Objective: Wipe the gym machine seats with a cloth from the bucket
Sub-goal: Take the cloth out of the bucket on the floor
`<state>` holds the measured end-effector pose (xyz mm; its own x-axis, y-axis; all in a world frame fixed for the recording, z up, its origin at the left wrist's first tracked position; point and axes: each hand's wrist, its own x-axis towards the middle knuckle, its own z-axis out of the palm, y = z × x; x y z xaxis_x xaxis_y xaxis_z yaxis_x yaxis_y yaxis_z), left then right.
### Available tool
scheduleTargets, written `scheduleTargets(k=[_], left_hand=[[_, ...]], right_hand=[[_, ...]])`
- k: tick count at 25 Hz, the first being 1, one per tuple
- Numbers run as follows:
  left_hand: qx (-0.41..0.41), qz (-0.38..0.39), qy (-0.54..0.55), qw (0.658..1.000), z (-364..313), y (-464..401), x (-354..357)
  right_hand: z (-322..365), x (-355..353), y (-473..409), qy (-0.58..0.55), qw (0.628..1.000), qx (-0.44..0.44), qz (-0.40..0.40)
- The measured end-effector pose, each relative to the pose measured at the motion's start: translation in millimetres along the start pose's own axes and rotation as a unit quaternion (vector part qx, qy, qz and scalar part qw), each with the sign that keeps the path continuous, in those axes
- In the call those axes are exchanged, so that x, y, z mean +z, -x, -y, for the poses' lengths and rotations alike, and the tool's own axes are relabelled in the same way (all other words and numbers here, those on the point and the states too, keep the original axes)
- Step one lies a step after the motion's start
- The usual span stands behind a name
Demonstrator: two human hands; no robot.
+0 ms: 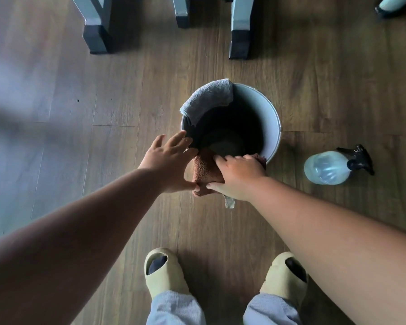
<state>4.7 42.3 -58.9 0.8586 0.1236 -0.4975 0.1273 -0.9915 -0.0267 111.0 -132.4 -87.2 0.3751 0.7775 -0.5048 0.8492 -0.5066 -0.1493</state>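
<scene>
A pale metal bucket (271, 118) stands on the wooden floor in front of me. A grey cloth (209, 98) hangs over its far left rim. A brown cloth (204, 170) drapes over the near rim. My right hand (238, 177) grips this brown cloth from above, thumb against its lower edge. My left hand (169, 160) is beside it with fingers spread, the thumb touching the cloth's lower corner and the fingertips at the bucket's rim. The bucket's inside is dark.
A clear spray bottle (328, 167) with a black trigger lies on the floor right of the bucket. Grey machine legs (96, 31) with black feet (240, 43) stand beyond it. My feet in beige slippers (165, 272) are near the bottom edge.
</scene>
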Motion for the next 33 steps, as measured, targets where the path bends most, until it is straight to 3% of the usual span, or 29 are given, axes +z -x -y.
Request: scheduleTargets(k=[7,11,19,23,29,33], left_hand=[[0.006,0.002,0.021,1.0,-1,6,7],[0.017,0.003,0.024,1.0,0,6,3],[-0.003,0.049,0.065,0.997,-7,20,-30],[-0.001,0.018,0.11,0.994,-13,61,-110],[0.048,0.007,0.106,0.993,-32,145,-303],[0.097,-0.046,0.066,0.992,-84,174,-438]], right_hand=[[-9,7,9,0.039,0.997,-0.053,-0.042],[-17,16,15,0.016,0.986,-0.104,-0.129],[-21,-17,50,-0.05,0.977,-0.069,-0.194],[-19,-90,103,-0.158,0.969,0.012,-0.19],[-19,-231,256,-0.182,0.965,0.127,-0.141],[-46,-317,363,-0.173,0.949,0.18,-0.195]])
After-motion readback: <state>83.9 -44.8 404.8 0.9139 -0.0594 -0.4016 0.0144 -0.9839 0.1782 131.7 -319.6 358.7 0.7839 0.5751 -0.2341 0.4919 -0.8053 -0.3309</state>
